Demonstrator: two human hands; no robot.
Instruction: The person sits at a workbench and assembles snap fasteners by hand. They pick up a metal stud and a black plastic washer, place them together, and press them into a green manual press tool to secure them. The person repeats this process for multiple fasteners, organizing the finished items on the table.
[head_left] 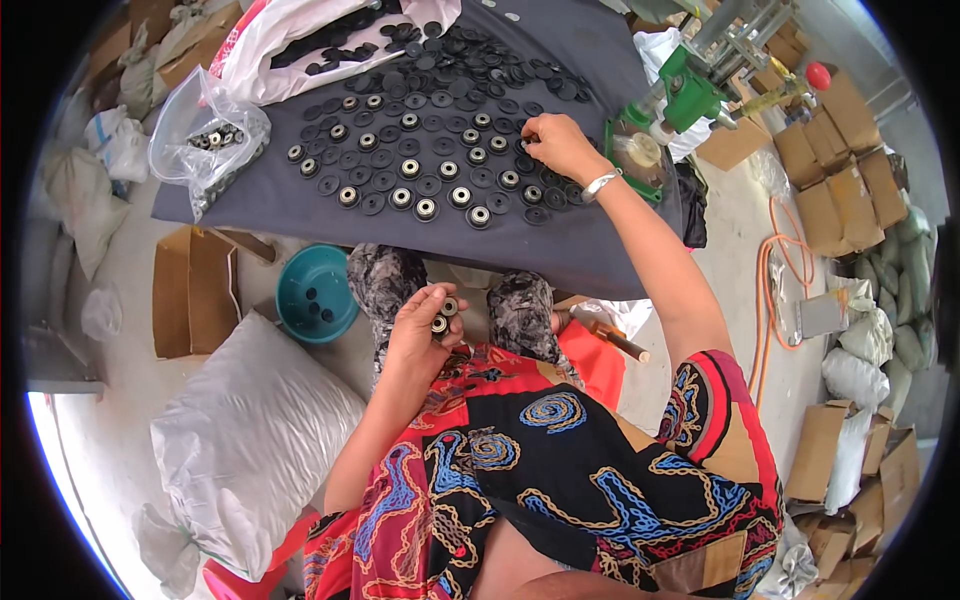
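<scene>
- Nearest, the left hand (418,326) is half curled above the lap, holding at least two loose bearings (440,324); its palm is hidden, so I can't tell if there are more. Smooth metal in a loose hold could slip if the fingers part, and a dropped one might roll over the trousers (520,308).
- Left of the knees, the blue-green bowl (341,276) sits on the floor with a few dark pieces inside. A stray foot could tip it.
- The table's near edge has no lip that I can see. The closest seated bearing (479,216) could be swept off by a dragging forearm or a tugged cloth (590,245).
- Further up, the right hand (565,147) is at the right side of the spread, thumb and fingertips nearly together over the black discs (373,203). Whether it grips one, I can't tell. The discs crowd close, so its fingers or bracelet (601,184) could nudge a neighbour and leave a bearing crooked.
- Just right of that hand stands the green press (690,90); a careless swing of the arm could knock against it.
- Farthest, the heaped discs (480,65) could slide down into the neat ones if bumped.
</scene>
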